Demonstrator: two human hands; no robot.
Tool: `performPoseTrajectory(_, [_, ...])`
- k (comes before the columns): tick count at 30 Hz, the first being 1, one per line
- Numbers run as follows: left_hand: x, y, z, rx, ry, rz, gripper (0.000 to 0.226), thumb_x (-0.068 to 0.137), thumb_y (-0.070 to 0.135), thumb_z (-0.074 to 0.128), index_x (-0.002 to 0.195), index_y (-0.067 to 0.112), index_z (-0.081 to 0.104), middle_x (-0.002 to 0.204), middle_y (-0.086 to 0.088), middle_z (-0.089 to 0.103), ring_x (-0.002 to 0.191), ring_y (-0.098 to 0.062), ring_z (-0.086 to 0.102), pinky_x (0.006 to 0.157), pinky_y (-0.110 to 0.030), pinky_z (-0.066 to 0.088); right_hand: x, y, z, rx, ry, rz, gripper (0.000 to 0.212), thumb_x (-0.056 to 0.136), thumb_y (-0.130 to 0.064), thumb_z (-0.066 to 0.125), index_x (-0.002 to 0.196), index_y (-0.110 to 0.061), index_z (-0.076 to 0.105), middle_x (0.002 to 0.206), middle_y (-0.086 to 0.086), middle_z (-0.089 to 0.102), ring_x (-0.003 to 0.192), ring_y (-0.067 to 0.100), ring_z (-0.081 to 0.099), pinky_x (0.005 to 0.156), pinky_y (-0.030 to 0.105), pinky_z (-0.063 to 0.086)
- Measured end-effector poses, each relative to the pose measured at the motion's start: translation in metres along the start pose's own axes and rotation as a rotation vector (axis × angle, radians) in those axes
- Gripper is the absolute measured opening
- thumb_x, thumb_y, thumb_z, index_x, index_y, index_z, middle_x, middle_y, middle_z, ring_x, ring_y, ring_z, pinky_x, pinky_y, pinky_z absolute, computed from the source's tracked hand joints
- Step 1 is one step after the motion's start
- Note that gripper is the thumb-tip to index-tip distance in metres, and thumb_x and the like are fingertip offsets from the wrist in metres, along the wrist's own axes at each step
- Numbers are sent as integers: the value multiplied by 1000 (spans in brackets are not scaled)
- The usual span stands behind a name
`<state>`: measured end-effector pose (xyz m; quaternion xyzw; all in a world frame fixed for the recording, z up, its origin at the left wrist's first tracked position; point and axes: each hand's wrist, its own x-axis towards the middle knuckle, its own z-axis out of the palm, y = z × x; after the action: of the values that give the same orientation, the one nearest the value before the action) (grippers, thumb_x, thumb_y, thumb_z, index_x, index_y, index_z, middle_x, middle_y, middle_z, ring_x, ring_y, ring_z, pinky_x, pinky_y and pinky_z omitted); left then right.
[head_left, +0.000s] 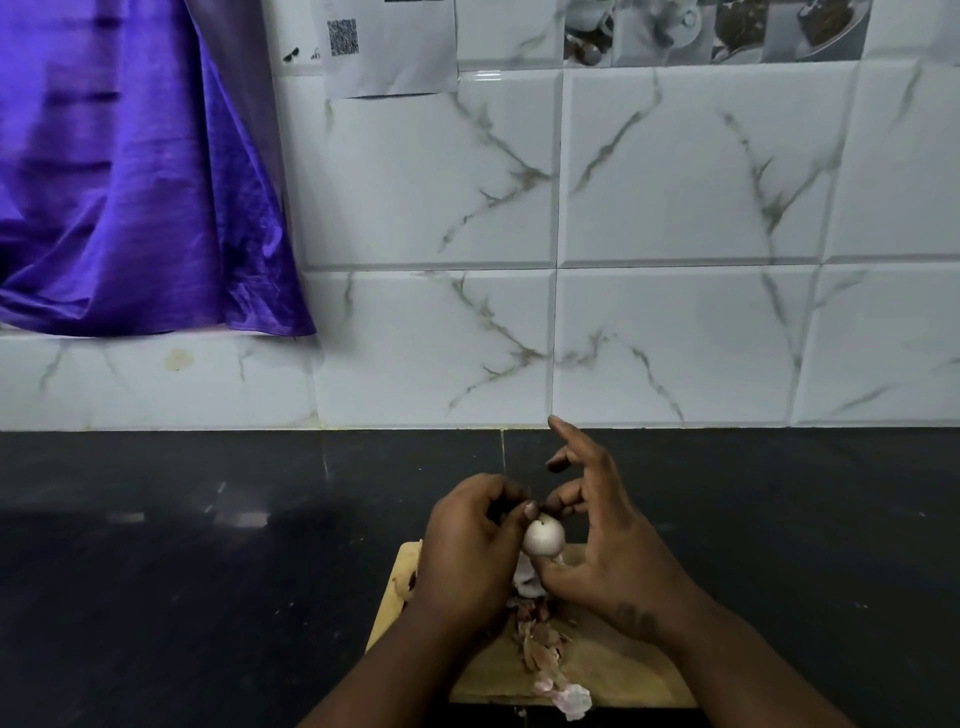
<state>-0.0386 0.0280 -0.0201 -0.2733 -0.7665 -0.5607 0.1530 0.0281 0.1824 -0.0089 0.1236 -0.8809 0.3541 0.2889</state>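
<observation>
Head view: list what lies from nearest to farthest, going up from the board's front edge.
Pink peel scrap → dry brown skins → peeled onion → black counter → tiled wall.

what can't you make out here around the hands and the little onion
Head view, onion: its far side is hidden by the left hand and right hand that hold it.
Head view, cutting board: its middle is covered by both hands and forearms.
Head view, pale piece below the onion: mostly under the hands, cannot be identified.
Head view, paper on the wall: cut off by the top edge, print too small to read.
</observation>
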Motion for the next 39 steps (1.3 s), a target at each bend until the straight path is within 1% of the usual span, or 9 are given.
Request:
performPoseTrajectory(4, [3,0,-1,-179,28,-40,18,95,6,72,83,19,75,84,0,75,80,-10,70,67,-23,54,5,7,-2,145,49,91,121,69,-25,91,145,-68,8,136,-21,41,112,1,62,90,22,50])
performPoseTrajectory(11, [4,5,-3,-375,2,-88,19,97,0,68,85,13,76,83,0,77,76,-7,69,66,-18,54,9,14,-1,351,68,129,117,64,-13,92,146,-60,22,133,-3,50,102,17,74,100,35,51])
performPoseTrajectory(15, [3,5,-3,-465,-38,-170,9,100,21,68,106,19,75,98,2,78,95,-13,73,80,-28,57,10,14,-4,346,81,119,120,63,-16,93,147,-60,18,133,-4,49,105,14,73,99,31,49])
performPoseTrajectory(17, [4,4,-4,-446,-114,-210,35,93,39,72,126,28,69,115,8,75,108,-6,71,84,-25,58,9,13,-5,324,76,107,123,64,-16,93,148,-60,15,133,-5,47,106,13,72,101,34,51])
performPoseTrajectory(20, [5,3,-10,-317,-279,-186,50,92,31,77,139,34,61,130,13,67,108,7,66,82,-14,56,7,12,-7,297,46,99,124,66,-13,90,147,-63,12,133,-6,46,106,12,71,98,34,53])
performPoseTrajectory(23, [8,-2,-12,-296,-354,-161,35,94,20,77,127,33,73,126,8,71,112,-7,69,89,-23,59,6,13,-10,276,9,88,126,67,-9,90,146,-66,9,134,-7,45,109,10,70,90,27,56])
performPoseTrajectory(26, [9,-2,-13,-412,-329,-185,26,91,10,79,116,17,78,115,-6,77,108,-22,74,86,-29,61,7,13,-12,281,1,91,127,66,-11,91,147,-65,10,132,-7,46,109,10,70,85,25,58])
performPoseTrajectory(35, [9,-2,-11,-353,-192,-113,16,89,-3,76,93,11,83,93,-6,81,91,-25,76,78,-29,62,6,14,-13,226,-9,94,130,64,-10,90,147,-66,7,131,-9,47,106,10,70,94,38,59])
performPoseTrajectory(39, [8,-3,-7,-285,-127,-65,20,90,-5,74,83,12,81,85,-5,79,82,-18,74,71,-24,58,5,11,-10,221,-10,95,128,62,-16,90,147,-67,8,130,-11,47,106,10,70,93,36,59])
